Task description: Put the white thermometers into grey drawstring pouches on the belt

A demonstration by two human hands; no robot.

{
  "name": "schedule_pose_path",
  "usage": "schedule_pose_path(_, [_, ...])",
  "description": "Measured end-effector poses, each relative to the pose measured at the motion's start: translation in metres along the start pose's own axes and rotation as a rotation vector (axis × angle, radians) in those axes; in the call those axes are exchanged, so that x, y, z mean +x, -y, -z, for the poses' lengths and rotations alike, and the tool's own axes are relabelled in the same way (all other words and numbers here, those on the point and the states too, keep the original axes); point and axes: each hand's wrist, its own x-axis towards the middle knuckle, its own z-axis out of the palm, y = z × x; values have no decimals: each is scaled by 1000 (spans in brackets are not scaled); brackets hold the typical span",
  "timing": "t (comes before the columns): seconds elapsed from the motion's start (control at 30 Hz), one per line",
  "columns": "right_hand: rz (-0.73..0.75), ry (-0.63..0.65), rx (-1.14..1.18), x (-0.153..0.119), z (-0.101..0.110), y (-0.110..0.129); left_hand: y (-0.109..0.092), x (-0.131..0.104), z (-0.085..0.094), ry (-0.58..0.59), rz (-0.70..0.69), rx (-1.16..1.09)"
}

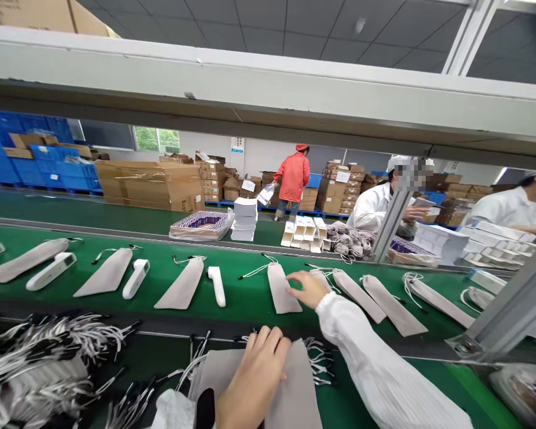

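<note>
Grey drawstring pouches [301, 393] lie stacked on the near green surface, and my left hand [254, 378] rests on them, fingers bent and close together; whether it grips one is hidden. My right hand [309, 288] reaches over the green belt, thumb and fingers apart with nothing between them, at the right edge of a grey pouch [282, 292]. To the left on the belt lie a white handheld device [217, 287], another pouch [183, 286] and a second white device [136, 279]. More pouches [395, 305] lie right of my right hand.
A heap of corded pouches [49, 369] fills the near left. A metal post [509, 310] stands at right, and a shelf [268, 77] crosses overhead. Beyond the belt are white boxes [304, 229], a tray [201, 225], a person in red [293, 179] and two people in white.
</note>
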Motion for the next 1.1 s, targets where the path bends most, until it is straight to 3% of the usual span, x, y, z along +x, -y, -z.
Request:
schedule_pose_path(0.13, [43, 203, 213, 29, -36, 47, 2, 2, -8, -33, -74, 18])
schedule_pose_path(0.33, [-111, 168, 179, 87, -90, 105, 7, 3, -19, -120, -113, 36])
schedule_pose_path(0.47, [-213, 208, 282, 105, -106, 113, 13, 3, -21, -192, -101, -42])
schedule_pose_path(0.6, [-233, 271, 523, 90, -83, 84, 16, 6, -14, -62, -274, -143])
schedule_pose_path(0.7, [-189, 274, 752, 60, -43, 57, 15, 8, -4, 122, -396, -189])
schedule_pose_path(0.77, [-106, 229, 1034, 36, -12, 45, 13, 8, 0, 165, -420, -198])
schedule_pose_path(0.87, [27, 172, 1374, 6, 25, 37, 14, 8, 3, 119, -396, -219])
schedule_pose_path(0.93, [79, 190, 1406, -5, 38, 37, 17, 10, 3, 81, -337, -271])
schedule_pose_path(1.1, [116, 225, 1434, -8, 34, 46, 24, 16, 5, 2, -117, -512])
